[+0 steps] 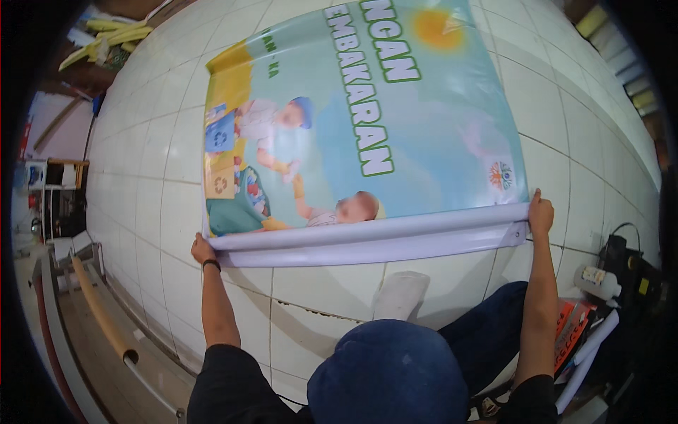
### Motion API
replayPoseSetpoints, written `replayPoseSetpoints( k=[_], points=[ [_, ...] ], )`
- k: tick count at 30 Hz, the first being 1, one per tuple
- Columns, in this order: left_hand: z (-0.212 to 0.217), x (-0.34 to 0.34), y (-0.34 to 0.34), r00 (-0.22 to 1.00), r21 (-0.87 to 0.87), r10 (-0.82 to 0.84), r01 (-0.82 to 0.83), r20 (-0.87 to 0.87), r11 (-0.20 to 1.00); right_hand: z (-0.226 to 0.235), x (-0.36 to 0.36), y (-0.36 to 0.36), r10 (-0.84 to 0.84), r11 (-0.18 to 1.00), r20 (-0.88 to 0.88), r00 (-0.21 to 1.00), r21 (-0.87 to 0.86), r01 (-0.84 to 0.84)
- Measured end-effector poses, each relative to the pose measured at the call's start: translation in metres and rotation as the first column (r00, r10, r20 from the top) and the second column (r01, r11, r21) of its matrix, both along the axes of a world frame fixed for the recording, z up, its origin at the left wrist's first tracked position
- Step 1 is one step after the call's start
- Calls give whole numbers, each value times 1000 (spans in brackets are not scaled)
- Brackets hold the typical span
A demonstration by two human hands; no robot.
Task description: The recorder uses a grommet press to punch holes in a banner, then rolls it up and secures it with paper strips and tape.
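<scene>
A large printed banner lies on the tiled floor, with a sun, cartoon people and bins in its picture. Its near edge is turned up into a white roll, and a pale flap with an eyelet at its right corner hangs out below. My left hand, a dark band at its wrist, is closed around the roll's left end. At the right end, my right hand grips the roll from outside, its thumb pointing up. The inner sides of my fingers are hidden.
My bent knee and a pale sock are close in front of the roll. To the right stand a white plastic bottle and a black case. A cardboard tube lies at left. Yellow scraps are piled at far left.
</scene>
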State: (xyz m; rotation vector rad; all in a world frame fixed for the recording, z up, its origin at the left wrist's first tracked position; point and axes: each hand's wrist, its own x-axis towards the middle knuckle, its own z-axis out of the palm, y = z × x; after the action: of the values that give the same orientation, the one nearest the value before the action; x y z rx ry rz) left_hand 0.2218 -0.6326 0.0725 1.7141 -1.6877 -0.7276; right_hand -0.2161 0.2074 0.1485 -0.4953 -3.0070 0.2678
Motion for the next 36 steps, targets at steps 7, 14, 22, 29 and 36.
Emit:
replayPoseSetpoints(
  k=[7,14,22,29,36],
  points=[
    [39,-28,26,913,-4,25,-26,408,1000,-8,-4,-4,-9,998,3,1000,-56,10],
    [43,-45,24,818,55,-18,-16,575,998,6,11,9,65,881,36,997,-472,-40],
    [29,-38,-6,817,127,-96,28,568,991,22,24,46,231,571,181,956,-821,18],
    [-6,-7,15,948,174,-38,98,-316,980,10,-6,20,107,787,6,994,-611,-81],
    [1,-35,-21,913,29,-270,275,306,961,30,11,12,15,597,102,995,-799,73]
  ],
)
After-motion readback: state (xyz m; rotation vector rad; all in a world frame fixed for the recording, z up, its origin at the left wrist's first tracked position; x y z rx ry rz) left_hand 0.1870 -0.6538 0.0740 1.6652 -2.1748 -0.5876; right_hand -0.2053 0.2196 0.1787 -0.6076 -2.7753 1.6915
